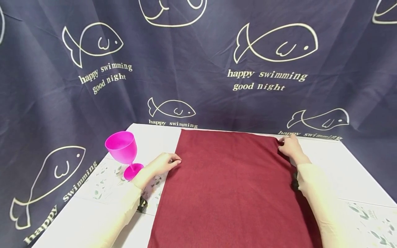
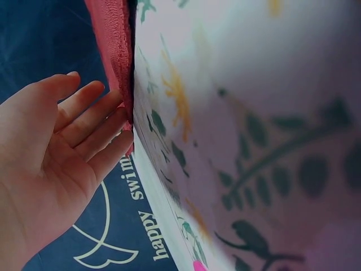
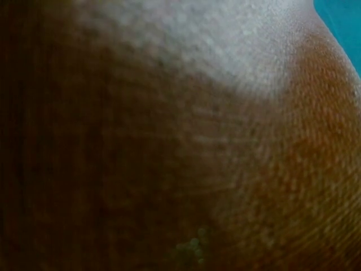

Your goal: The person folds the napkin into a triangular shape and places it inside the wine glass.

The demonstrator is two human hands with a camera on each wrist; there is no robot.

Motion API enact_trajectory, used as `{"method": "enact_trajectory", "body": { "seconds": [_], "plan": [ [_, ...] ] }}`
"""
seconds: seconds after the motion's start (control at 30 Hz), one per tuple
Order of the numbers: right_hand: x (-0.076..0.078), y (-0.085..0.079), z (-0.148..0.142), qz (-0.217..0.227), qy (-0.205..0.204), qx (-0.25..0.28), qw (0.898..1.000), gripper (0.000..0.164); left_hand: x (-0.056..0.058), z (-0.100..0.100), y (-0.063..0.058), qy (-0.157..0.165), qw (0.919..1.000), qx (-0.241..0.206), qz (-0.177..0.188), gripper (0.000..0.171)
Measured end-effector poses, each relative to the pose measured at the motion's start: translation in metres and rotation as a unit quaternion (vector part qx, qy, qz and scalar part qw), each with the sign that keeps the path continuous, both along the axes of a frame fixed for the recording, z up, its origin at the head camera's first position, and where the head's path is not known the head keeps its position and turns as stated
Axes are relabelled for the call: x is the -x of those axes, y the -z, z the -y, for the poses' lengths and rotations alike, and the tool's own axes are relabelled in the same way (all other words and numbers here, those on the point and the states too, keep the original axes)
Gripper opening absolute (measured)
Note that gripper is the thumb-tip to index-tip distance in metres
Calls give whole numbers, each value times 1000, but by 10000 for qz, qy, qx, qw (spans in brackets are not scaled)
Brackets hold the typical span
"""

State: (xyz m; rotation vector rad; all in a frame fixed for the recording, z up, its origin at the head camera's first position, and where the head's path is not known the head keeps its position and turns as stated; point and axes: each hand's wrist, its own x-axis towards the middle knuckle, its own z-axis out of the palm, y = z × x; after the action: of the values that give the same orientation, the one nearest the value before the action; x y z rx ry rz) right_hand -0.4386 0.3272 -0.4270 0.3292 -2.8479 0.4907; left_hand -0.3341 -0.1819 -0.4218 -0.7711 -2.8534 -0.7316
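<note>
White table margins (image 1: 328, 162) beside red cloth (image 1: 229, 186); loose left hand (image 1: 162, 163) at edge (image 1: 178, 147), right hand (image 1: 292, 148) apparently tight on corner (image 1: 273, 138).

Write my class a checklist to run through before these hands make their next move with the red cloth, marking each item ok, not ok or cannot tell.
1. Left hand gripping the red cloth: not ok; its fingers are loosely extended at the left edge.
2. Right hand at the far right corner: ok; it appears to pinch the cloth there.
3. Cloth flat: not ok; its right side is creased.
4. Pink goblet upright and off the cloth: ok.
5. Left sleeve clear of the goblet: cannot tell; depth is unclear.
</note>
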Motion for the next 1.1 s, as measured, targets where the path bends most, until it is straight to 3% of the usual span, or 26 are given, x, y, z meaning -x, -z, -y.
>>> {"method": "enact_trajectory", "body": {
  "seconds": [0.3,0.63,0.87,1.1],
  "plan": [
    [-4,-3,-3,62,145,589,9981,34,0,-2,-2,13,10000,-64,-9,15],
    [-14,-15,7,-736,-197,920,9928,18,1,-5,-4,70,9999,-107,-67,14],
    [-17,-22,15,-872,-135,933,9917,17,-2,-6,-4,110,9989,-364,263,18],
    [-19,-29,21,-1163,-143,1042,9876,16,-3,-4,0,47,9979,-541,355,17]
  ]
}}
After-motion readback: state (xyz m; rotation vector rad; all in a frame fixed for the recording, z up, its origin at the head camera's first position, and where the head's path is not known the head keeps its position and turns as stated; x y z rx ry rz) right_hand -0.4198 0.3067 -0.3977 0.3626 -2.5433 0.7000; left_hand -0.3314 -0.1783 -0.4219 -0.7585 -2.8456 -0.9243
